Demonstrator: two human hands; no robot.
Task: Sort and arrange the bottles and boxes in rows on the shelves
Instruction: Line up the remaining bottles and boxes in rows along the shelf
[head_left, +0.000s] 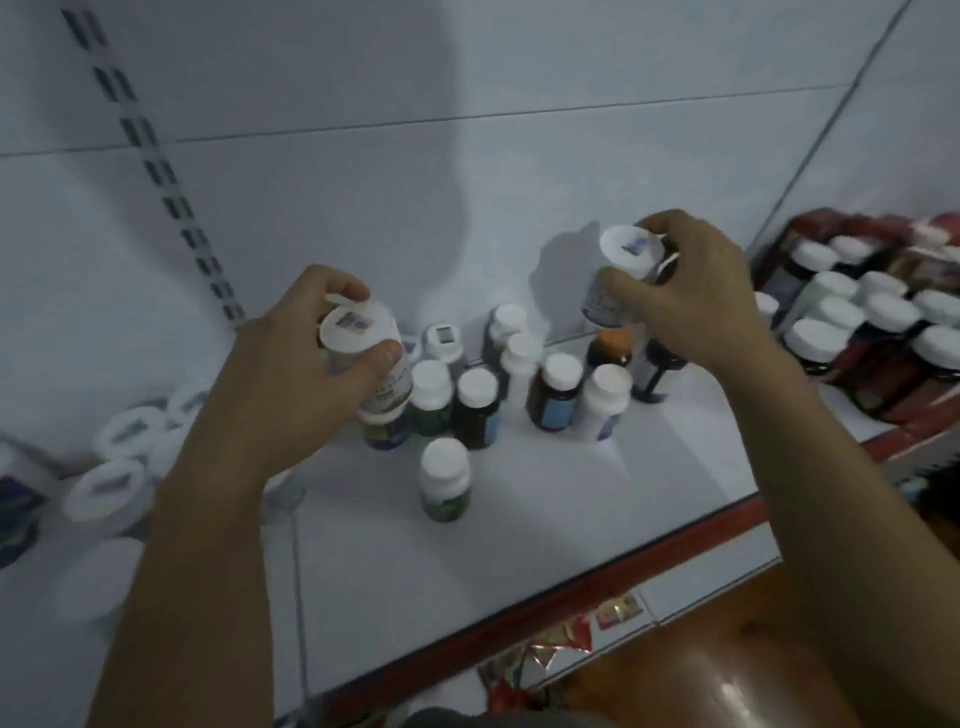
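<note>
Row (111, 480) of white-capped bottles stands at the left end of the shelf (519, 545), just beside the left hand (291, 364), which grips a matching bottle (358, 332), tilted. Loose bottles (478, 400) stand between the hands. The right hand (696, 291) grips a second bottle (628, 254), well apart from the row; the left hand is judged nearer.

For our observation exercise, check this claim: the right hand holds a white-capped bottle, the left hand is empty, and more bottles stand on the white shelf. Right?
Wrong in one respect: the left hand is not empty; the head view shows it gripping a second white-capped bottle. The right hand does hold the first bottle, and more bottles stand on the white shelf.
</note>
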